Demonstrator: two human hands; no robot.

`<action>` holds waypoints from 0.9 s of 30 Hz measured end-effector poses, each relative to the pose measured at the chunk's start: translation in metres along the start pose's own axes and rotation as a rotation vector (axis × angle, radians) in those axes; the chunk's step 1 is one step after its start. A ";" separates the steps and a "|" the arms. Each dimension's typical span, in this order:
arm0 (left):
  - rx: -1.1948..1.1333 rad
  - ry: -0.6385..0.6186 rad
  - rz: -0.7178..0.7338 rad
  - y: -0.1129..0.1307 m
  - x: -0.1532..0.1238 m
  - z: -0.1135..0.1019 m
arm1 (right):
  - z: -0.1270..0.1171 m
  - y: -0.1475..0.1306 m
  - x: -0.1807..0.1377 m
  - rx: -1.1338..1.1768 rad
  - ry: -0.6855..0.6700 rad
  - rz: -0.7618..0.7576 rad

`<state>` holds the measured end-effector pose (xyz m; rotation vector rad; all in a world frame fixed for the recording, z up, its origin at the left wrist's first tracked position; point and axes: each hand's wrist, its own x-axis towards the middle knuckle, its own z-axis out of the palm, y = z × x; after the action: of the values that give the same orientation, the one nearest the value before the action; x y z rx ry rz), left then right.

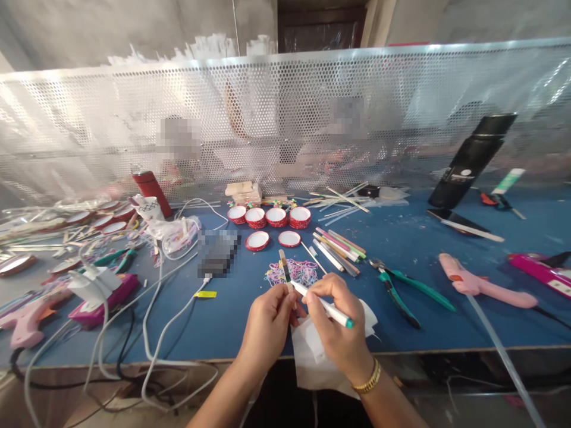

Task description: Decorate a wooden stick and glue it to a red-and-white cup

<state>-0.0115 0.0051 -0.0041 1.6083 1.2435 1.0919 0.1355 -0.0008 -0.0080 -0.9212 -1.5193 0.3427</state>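
My left hand [270,321] is closed around a thin wooden stick [284,266] that points up and away from me. My right hand [339,324] grips a white pen with a green cap [323,304], its tip touching the stick near my left fingers. Under both hands lies white paper [312,351] at the table's front edge. Just beyond the stick sits a heap of small coloured rubber bands [298,272]. Several more pens and sticks [336,246] lie to the right of it.
Red-rimmed round lids [270,217] sit mid-table on the blue table [401,238]. Green-handled pliers [404,291] and a pink glue gun [479,284] lie right; another glue gun [31,318], cables [151,321] and clutter lie left. A perforated metal screen [285,113] closes the back.
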 end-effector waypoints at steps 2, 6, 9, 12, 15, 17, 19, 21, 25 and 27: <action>0.019 0.000 0.012 0.001 0.000 0.000 | 0.000 0.000 0.001 -0.011 -0.023 -0.022; 0.005 -0.004 0.015 0.004 -0.001 0.000 | 0.001 0.000 0.001 -0.019 0.008 0.009; -0.005 -0.001 0.008 0.004 -0.001 0.000 | 0.000 -0.001 0.000 -0.013 0.028 0.011; 0.017 -0.003 0.014 0.003 -0.001 0.000 | 0.000 -0.001 0.000 -0.015 -0.011 -0.034; 0.038 0.002 0.023 0.001 -0.001 -0.001 | -0.001 -0.001 0.001 -0.019 -0.024 -0.060; 0.044 0.006 0.022 0.000 -0.001 -0.001 | -0.001 0.000 0.002 -0.024 -0.026 -0.067; 0.045 0.009 0.016 0.000 -0.001 -0.001 | 0.000 0.000 0.002 -0.030 -0.034 -0.063; 0.044 0.012 0.013 0.000 -0.001 0.000 | 0.000 -0.001 0.002 -0.037 -0.034 -0.056; 0.021 0.011 0.014 0.001 0.000 0.000 | 0.000 -0.002 0.002 -0.052 0.016 -0.041; 0.015 0.011 0.010 0.001 0.000 0.001 | 0.000 -0.002 0.002 -0.051 0.029 -0.049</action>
<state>-0.0106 0.0045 -0.0032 1.6227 1.2549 1.1014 0.1347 -0.0009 -0.0052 -0.9239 -1.5273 0.2548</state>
